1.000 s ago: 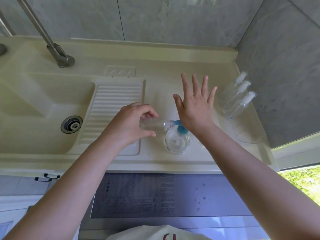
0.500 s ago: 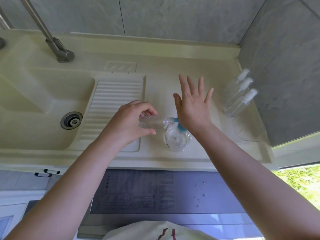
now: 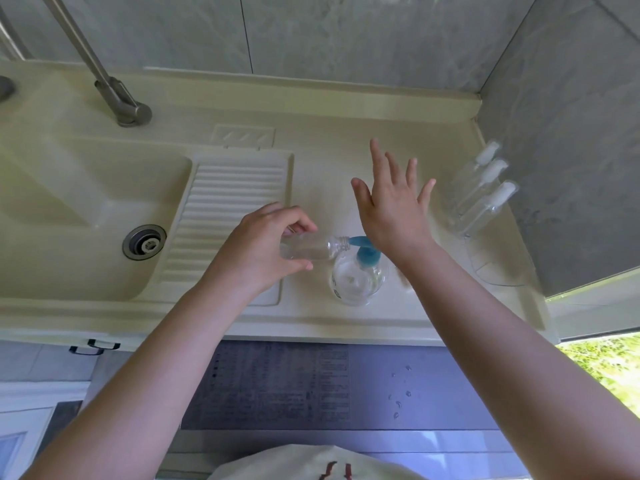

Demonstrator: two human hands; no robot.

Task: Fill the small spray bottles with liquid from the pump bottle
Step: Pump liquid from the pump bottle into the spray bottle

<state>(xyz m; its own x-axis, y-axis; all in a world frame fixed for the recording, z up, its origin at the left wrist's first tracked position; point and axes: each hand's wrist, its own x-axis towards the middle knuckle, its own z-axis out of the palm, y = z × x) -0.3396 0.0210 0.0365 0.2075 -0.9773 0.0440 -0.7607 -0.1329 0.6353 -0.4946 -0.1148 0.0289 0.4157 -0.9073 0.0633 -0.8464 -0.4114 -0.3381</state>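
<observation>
head view: a small uncapped spray bottle (image 3: 310, 247) is held on its side by the left hand (image 3: 263, 251), fingers and thumb curled round it, its neck set against the blue nozzle of the pump bottle (image 3: 360, 271) on the counter (image 3: 329, 320); the right hand (image 3: 393, 211) is spread flat over the pump head, fingers straight; three capped spray bottles (image 3: 481, 192) are stood near the wall, well apart

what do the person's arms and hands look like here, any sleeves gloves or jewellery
Both forearms are bare as far as the frame shows, with no sleeves in view. The left hand and right hand wear no gloves, and no rings, watch or bracelet can be seen. At the bottom edge is a pale garment with a small red marking.
</observation>
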